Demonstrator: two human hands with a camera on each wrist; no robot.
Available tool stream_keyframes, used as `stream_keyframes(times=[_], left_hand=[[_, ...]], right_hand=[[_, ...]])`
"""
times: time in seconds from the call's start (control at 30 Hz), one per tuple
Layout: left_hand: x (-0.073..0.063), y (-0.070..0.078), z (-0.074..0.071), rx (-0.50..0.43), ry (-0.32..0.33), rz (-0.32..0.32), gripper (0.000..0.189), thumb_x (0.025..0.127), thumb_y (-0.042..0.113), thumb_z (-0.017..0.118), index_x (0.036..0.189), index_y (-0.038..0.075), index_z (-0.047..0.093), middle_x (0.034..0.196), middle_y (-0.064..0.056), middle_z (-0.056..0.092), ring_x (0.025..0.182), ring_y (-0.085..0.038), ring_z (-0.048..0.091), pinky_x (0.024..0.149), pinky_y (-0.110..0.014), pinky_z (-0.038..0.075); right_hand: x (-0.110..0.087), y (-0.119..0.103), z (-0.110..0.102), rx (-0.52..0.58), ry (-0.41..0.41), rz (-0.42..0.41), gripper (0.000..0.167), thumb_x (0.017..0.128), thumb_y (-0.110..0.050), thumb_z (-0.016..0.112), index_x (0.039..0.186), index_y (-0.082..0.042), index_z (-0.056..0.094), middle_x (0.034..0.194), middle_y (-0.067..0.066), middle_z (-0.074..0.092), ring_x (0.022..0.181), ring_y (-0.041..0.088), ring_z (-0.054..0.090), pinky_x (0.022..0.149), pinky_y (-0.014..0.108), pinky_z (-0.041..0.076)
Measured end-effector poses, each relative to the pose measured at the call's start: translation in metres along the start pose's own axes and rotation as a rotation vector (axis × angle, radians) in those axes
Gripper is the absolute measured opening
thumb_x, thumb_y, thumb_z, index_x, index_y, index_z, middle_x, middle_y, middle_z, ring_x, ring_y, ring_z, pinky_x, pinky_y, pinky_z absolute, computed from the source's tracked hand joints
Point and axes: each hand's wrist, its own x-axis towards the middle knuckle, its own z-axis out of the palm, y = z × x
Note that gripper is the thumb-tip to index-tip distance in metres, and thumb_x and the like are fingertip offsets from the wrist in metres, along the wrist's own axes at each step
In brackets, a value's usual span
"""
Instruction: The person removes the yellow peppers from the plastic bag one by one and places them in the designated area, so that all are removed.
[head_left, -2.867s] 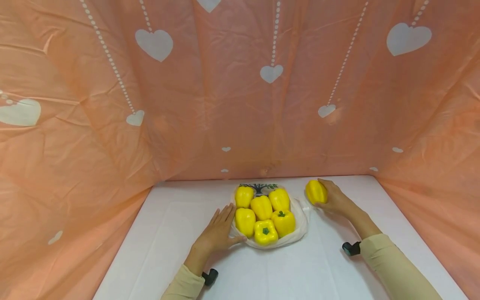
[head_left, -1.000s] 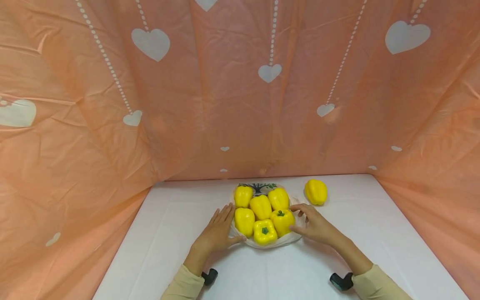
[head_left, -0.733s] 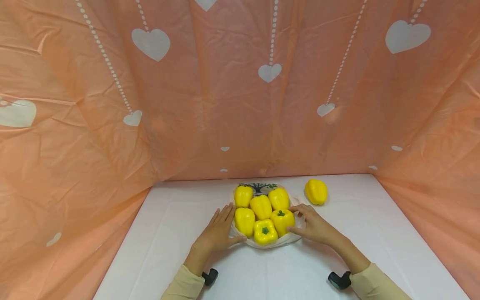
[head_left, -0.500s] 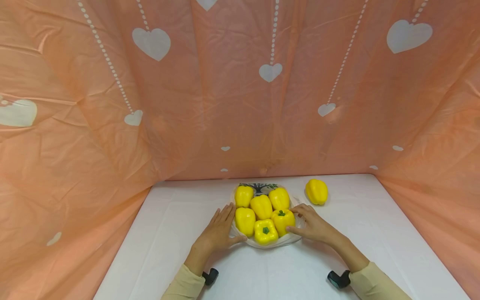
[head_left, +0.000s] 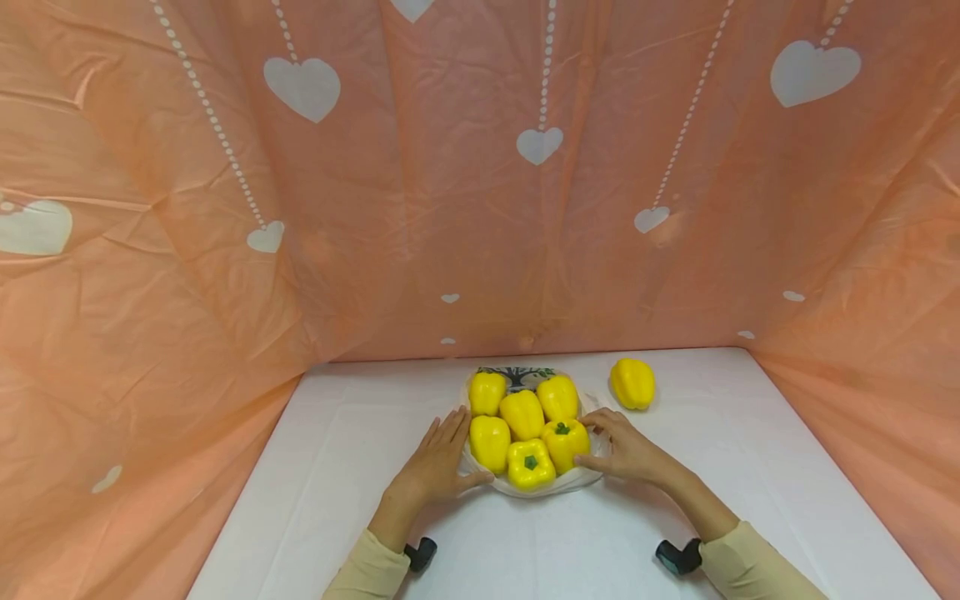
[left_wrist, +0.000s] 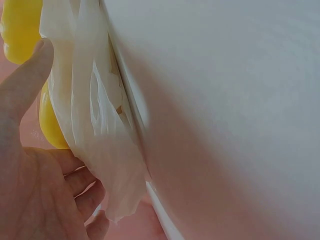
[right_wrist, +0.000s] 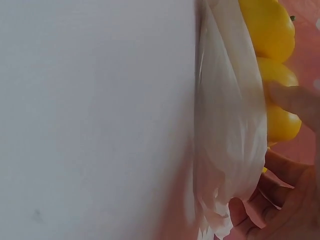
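Observation:
Several yellow bell peppers [head_left: 522,415] sit grouped in a pale thin bag [head_left: 517,492], with a tree print at its back. My left hand [head_left: 431,467] rests against the bag's left side, fingers straight and thumb at the front edge; in the left wrist view its thumb [left_wrist: 30,75] lies near the bag's rim. On the other side, my right hand [head_left: 630,450] grips the front-right yellow bell pepper [head_left: 566,446], thumb on its front and index finger behind. The right wrist view has that thumb [right_wrist: 295,100] pressing the pepper, other fingers curled beside the bag.
One loose yellow bell pepper [head_left: 632,384] lies on the white table [head_left: 570,550], behind and right of the bag. A peach curtain [head_left: 480,208] with white hearts stands behind and on both sides. Black wrist cameras sit at both sleeves.
My right hand has set its pepper down right of the bag, then moved left to the front-right pepper, its thumb closing slightly on it. My left hand has stayed in place.

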Motion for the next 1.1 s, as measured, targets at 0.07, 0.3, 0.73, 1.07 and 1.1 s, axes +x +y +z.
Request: stream_keyframes(times=[0.07, 0.3, 0.73, 1.07, 1.1], left_hand=[[0.0, 0.0, 0.0, -0.001, -0.001, -0.001, 0.114, 0.094, 0.066, 0.073, 0.169, -0.002, 0.021, 0.179, -0.015, 0.016, 0.166, -0.03, 0.015, 0.137, -0.05, 0.008], [-0.001, 0.001, -0.002, -0.001, -0.002, -0.007, 0.113, 0.094, 0.065, 0.072, 0.17, -0.002, 0.02, 0.179, -0.015, 0.016, 0.166, -0.03, 0.015, 0.137, -0.05, 0.008], [-0.002, 0.002, -0.004, -0.003, -0.002, 0.0, 0.112, 0.095, 0.065, 0.073, 0.169, -0.002, 0.021, 0.179, -0.016, 0.017, 0.166, -0.031, 0.016, 0.137, -0.05, 0.008], [-0.003, 0.003, -0.004, -0.007, 0.001, -0.002, 0.113, 0.094, 0.064, 0.074, 0.169, -0.002, 0.022, 0.179, -0.016, 0.017, 0.166, -0.031, 0.016, 0.137, -0.051, 0.009], [-0.003, 0.003, -0.004, -0.007, 0.0, -0.003, 0.113, 0.094, 0.064, 0.074, 0.169, -0.002, 0.022, 0.179, -0.016, 0.017, 0.166, -0.031, 0.016, 0.137, -0.05, 0.009]], right_hand=[[0.0, -0.001, -0.001, 0.008, 0.0, 0.008, 0.06, 0.09, -0.037, 0.087, 0.134, -0.004, 0.065, 0.123, 0.007, 0.064, 0.115, 0.03, 0.057, 0.104, 0.058, 0.052], [0.0, -0.002, -0.003, 0.024, 0.028, -0.004, 0.06, 0.089, -0.035, 0.089, 0.135, -0.005, 0.066, 0.12, 0.007, 0.066, 0.111, 0.027, 0.059, 0.096, 0.05, 0.055], [0.002, -0.004, -0.007, 0.047, 0.098, -0.05, 0.063, 0.09, -0.033, 0.087, 0.137, 0.0, 0.062, 0.127, 0.011, 0.071, 0.119, 0.034, 0.065, 0.105, 0.065, 0.054], [0.001, -0.013, -0.014, 0.065, 0.209, -0.057, 0.063, 0.087, -0.028, 0.091, 0.138, -0.008, 0.059, 0.127, 0.008, 0.07, 0.112, 0.024, 0.062, 0.098, 0.051, 0.058], [0.0, -0.012, -0.014, 0.065, 0.225, -0.073, 0.063, 0.087, -0.027, 0.091, 0.138, -0.008, 0.059, 0.127, 0.009, 0.069, 0.11, 0.024, 0.062, 0.096, 0.05, 0.059]])
